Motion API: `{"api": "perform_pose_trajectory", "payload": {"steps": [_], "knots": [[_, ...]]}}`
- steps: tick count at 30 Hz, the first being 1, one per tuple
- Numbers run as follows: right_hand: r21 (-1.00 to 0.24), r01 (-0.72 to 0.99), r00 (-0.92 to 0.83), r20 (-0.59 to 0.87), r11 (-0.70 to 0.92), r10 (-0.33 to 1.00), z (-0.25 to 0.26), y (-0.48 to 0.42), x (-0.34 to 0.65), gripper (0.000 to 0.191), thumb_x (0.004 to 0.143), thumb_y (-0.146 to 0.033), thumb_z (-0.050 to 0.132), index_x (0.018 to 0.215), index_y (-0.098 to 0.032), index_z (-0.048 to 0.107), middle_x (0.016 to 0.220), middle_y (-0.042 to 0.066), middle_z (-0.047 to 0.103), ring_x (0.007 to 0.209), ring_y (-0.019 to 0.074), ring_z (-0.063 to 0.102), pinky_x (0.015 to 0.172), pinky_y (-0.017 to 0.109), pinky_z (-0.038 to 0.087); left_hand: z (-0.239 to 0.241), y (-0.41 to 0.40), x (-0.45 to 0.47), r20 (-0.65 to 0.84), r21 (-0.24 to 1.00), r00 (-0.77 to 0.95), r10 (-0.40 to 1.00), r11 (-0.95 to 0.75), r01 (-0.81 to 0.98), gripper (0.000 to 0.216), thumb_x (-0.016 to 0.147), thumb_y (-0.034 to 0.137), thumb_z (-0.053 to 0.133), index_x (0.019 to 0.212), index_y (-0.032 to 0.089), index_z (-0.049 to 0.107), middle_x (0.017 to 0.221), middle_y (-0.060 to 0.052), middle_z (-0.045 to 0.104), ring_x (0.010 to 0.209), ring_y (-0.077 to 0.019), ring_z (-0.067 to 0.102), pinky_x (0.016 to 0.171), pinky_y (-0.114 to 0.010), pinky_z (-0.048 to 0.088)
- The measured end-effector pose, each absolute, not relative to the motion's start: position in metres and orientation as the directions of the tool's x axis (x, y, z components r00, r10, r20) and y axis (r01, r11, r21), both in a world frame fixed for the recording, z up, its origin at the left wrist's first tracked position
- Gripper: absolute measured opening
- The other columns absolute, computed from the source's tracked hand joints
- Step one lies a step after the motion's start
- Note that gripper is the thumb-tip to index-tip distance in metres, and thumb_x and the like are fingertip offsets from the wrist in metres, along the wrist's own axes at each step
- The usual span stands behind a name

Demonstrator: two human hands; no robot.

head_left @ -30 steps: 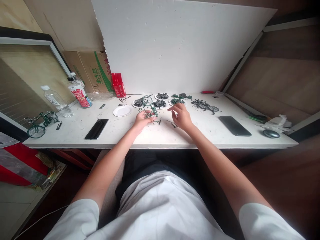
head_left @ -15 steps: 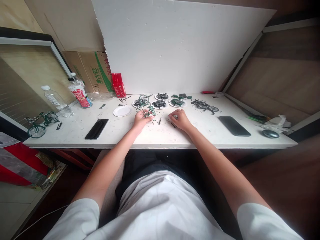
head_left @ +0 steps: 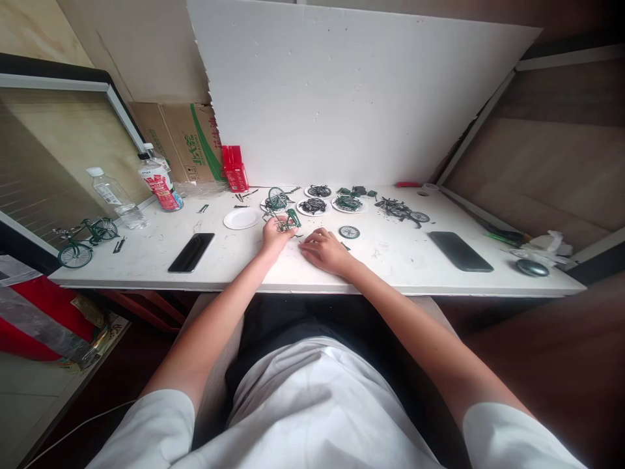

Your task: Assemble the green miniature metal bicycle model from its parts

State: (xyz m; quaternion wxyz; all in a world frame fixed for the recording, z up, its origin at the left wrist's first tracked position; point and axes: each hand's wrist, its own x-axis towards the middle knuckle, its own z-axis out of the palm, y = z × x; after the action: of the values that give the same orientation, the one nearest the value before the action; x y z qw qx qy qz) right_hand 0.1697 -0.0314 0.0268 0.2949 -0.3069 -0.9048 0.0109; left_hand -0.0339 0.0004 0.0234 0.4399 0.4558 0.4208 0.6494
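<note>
My left hand (head_left: 277,238) is closed around a partly built green model bicycle (head_left: 291,218), holding it just above the table. One spoked wheel (head_left: 277,198) is on the bicycle and points away from me. My right hand (head_left: 325,251) rests low on the tabletop, just right of the left hand, with its fingers bent down and drawn together. Whatever those fingertips hold is hidden. A loose spoked wheel (head_left: 349,232) lies flat beyond the right hand, with a small dark part (head_left: 346,246) close to it.
White plates of parts (head_left: 312,206) stand behind my hands, with a bare plate (head_left: 241,218) to their left. Dark bicycle parts (head_left: 400,212) lie to the right. Phones (head_left: 191,253) flank the work area. A finished model bicycle (head_left: 88,238) and bottles (head_left: 160,185) stand at left.
My right hand has moved left, closer to the left hand, uncovering the loose wheel on the table. It now covers the spot where a slim dark piece lay. The left hand still holds the bicycle.
</note>
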Motion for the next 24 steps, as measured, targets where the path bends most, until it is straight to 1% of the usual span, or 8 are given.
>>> {"api": "perform_pose_trajectory", "payload": {"steps": [5, 8, 11, 14, 17, 19, 24], "knots": [[-0.286, 0.536, -0.587, 0.550, 0.794, 0.594, 0.022, -0.023, 0.172, 0.022, 0.102, -0.031, 0.065, 0.102, -0.027, 0.086, 0.107, 0.011, 0.079, 0.108, 0.0324, 0.059, 0.097, 0.053, 0.052, 0.021, 0.003, -0.033, 0.225, 0.950, -0.196, 0.955, -0.259, -0.174, 0.055, 0.061, 0.015, 0.092, 0.106, 0.018, 0.061, 0.109, -0.008, 0.074, 0.100, -0.0205, 0.072, 0.089, -0.034, 0.060], [-0.315, 0.540, -0.552, 0.567, 0.781, 0.611, 0.020, -0.020, 0.173, 0.019, 0.101, -0.029, 0.068, 0.100, -0.026, 0.086, 0.101, 0.010, 0.079, 0.102, 0.0315, 0.060, 0.094, 0.049, 0.052, 0.021, 0.003, -0.034, 0.233, 0.950, -0.193, 0.953, -0.266, -0.164, 0.056, 0.060, 0.015, 0.092, 0.107, 0.018, 0.061, 0.110, -0.009, 0.074, 0.100, -0.0209, 0.073, 0.090, -0.035, 0.060], [-0.301, 0.580, -0.518, 0.581, 0.757, 0.628, 0.019, -0.019, 0.173, 0.018, 0.100, -0.028, 0.069, 0.101, -0.026, 0.086, 0.098, 0.011, 0.079, 0.103, 0.0323, 0.059, 0.094, 0.050, 0.051, 0.021, 0.002, -0.033, 0.235, 0.947, -0.179, 0.955, -0.267, -0.179, 0.058, 0.060, 0.015, 0.093, 0.108, 0.018, 0.061, 0.112, -0.010, 0.074, 0.100, -0.0215, 0.073, 0.091, -0.037, 0.061], [-0.269, 0.649, -0.479, 0.583, 0.712, 0.656, 0.018, -0.020, 0.173, 0.017, 0.099, -0.032, 0.072, 0.101, -0.024, 0.087, 0.103, 0.013, 0.078, 0.108, 0.0342, 0.057, 0.095, 0.051, 0.050, 0.022, 0.003, -0.033, 0.240, 0.945, -0.174, 0.955, -0.271, -0.181, 0.059, 0.058, 0.013, 0.094, 0.107, 0.018, 0.061, 0.111, -0.009, 0.073, 0.098, -0.0214, 0.074, 0.092, -0.038, 0.062], [-0.243, 0.694, -0.468, 0.564, 0.678, 0.680, 0.019, -0.023, 0.172, 0.023, 0.100, -0.038, 0.073, 0.102, -0.021, 0.088, 0.109, 0.015, 0.076, 0.111, 0.0345, 0.056, 0.097, 0.050, 0.049, 0.021, 0.005, -0.032, 0.246, 0.947, -0.181, 0.952, -0.276, -0.164, 0.059, 0.058, 0.013, 0.094, 0.106, 0.018, 0.061, 0.110, -0.009, 0.073, 0.095, -0.0207, 0.074, 0.091, -0.038, 0.064], [-0.233, 0.709, -0.470, 0.548, 0.665, 0.692, 0.020, -0.025, 0.172, 0.026, 0.100, -0.041, 0.073, 0.103, -0.020, 0.088, 0.109, 0.015, 0.077, 0.112, 0.0340, 0.056, 0.098, 0.048, 0.048, 0.019, 0.006, -0.032, 0.252, 0.948, -0.178, 0.951, -0.280, -0.153, 0.058, 0.059, 0.013, 0.093, 0.107, 0.018, 0.061, 0.111, -0.008, 0.073, 0.094, -0.0204, 0.074, 0.089, -0.037, 0.064], [-0.223, 0.743, -0.454, 0.526, 0.631, 0.720, 0.021, -0.027, 0.170, 0.024, 0.101, -0.039, 0.072, 0.103, -0.021, 0.089, 0.107, 0.013, 0.078, 0.111, 0.0330, 0.056, 0.096, 0.045, 0.046, 0.016, 0.008, -0.031, 0.270, 0.950, -0.156, 0.950, -0.289, -0.114, 0.058, 0.060, 0.014, 0.093, 0.108, 0.018, 0.060, 0.113, -0.010, 0.074, 0.090, -0.0197, 0.075, 0.084, -0.035, 0.064]]}}
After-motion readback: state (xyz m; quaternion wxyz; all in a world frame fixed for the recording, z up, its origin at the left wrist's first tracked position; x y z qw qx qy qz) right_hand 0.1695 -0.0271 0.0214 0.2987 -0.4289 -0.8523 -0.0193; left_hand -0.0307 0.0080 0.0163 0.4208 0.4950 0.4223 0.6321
